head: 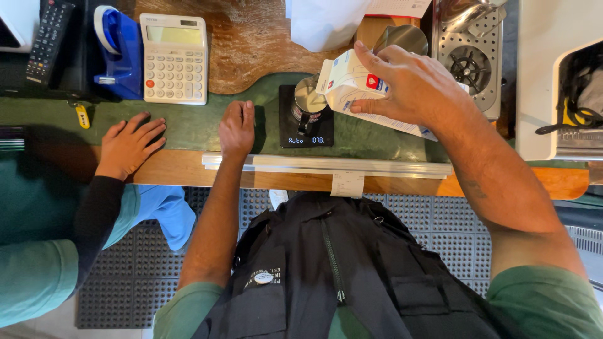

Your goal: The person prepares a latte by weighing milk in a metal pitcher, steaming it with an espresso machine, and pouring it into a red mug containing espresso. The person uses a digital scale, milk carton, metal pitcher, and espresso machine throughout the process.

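Carton [352, 88] tilts in my right hand [408, 85], fingers wrapped around it, spout over the steel jug [309, 97] on the lit scale [306, 119]; pouring looks underway, not finished. My left hand [237, 129] rests curled and empty on the tabletop [201, 125].

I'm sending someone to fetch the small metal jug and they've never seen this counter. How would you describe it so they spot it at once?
Start at the green counter and find the small black scale with a lit display near its middle. The metal jug stands on that scale, just under the tilted white carton held in the right hand. It is the only shiny steel vessel sitting on the scale.
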